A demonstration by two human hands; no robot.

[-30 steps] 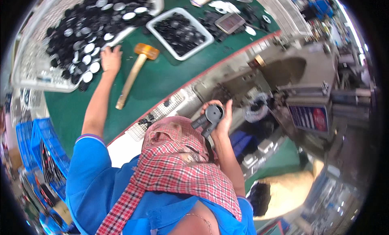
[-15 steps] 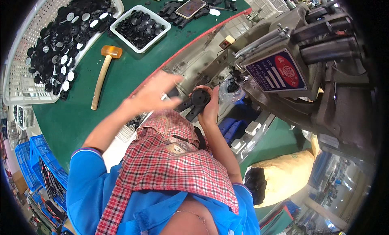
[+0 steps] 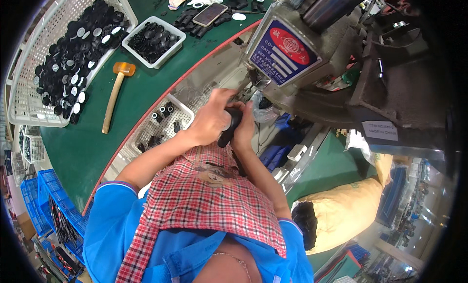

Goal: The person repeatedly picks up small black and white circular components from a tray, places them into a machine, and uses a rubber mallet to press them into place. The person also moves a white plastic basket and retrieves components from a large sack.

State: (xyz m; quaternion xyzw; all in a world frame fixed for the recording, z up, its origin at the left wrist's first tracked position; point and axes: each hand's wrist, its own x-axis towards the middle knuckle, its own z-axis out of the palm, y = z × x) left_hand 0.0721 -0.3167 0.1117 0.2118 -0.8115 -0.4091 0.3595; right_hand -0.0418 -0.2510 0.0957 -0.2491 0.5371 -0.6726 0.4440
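Observation:
In front of my apron I hold a black plastic part point(image 3: 229, 130), dark and rounded, between both hands. My right hand point(image 3: 245, 131) is closed around its right side. From the left, my left hand point(image 3: 210, 118) is bent over it, with fingers and thumb pressed against the part. The fingers hide most of its upper end. Just left of my left wrist, a white perforated basket point(image 3: 186, 105) holds small black pieces and several black pieces with white rings.
Close ahead on the right stands a large grey machine point(image 3: 312, 95) with a blue and red plate. On the green table point(image 3: 92, 151) lie an orange-headed mallet point(image 3: 113, 95), a white tub point(image 3: 155, 63) of black discs, a large white crate point(image 3: 41, 118) and a phone point(image 3: 210, 14).
My left hand has come right and closed onto the black part, which my right hand held alone before. The part has turned. The view has shifted, bringing the machine nearer the middle.

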